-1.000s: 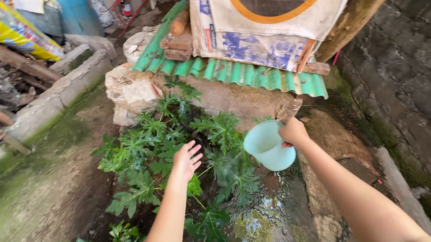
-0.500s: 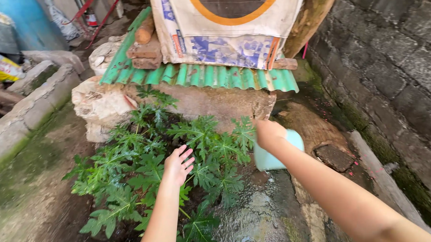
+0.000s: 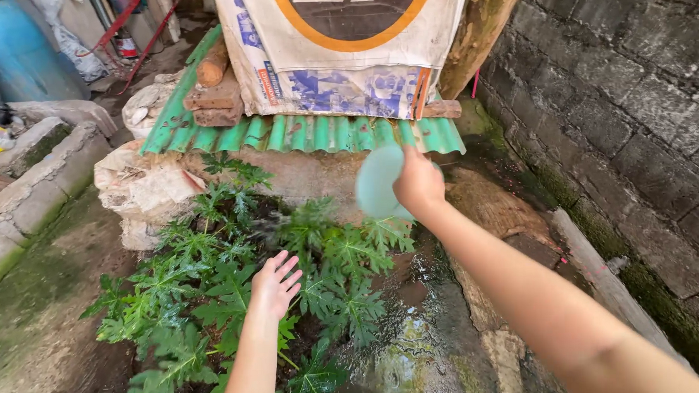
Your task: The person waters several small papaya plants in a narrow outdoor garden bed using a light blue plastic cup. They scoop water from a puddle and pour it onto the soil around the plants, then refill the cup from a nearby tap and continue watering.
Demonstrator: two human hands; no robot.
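While r. hand [image 3: 417, 182] tips dipper [image 3: 378, 184], l. hand [image 3: 275, 284] splayed

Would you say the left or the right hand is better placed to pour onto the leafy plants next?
Right, probably: the right hand grips the pale green cup above the plants; the left hand is open and holds nothing.

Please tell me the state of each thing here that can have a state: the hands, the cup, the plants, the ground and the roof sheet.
Right hand: closed around the cup, raised over the plants.
Pale green cup: tipped sideways, blurred.
Left hand: open, fingers spread, holds nothing, above the leaves.
Leafy plants: upright, green.
Ground by the plants: wet, shiny.
Green corrugated sheet: lying flat, weighted by a sack and wood.
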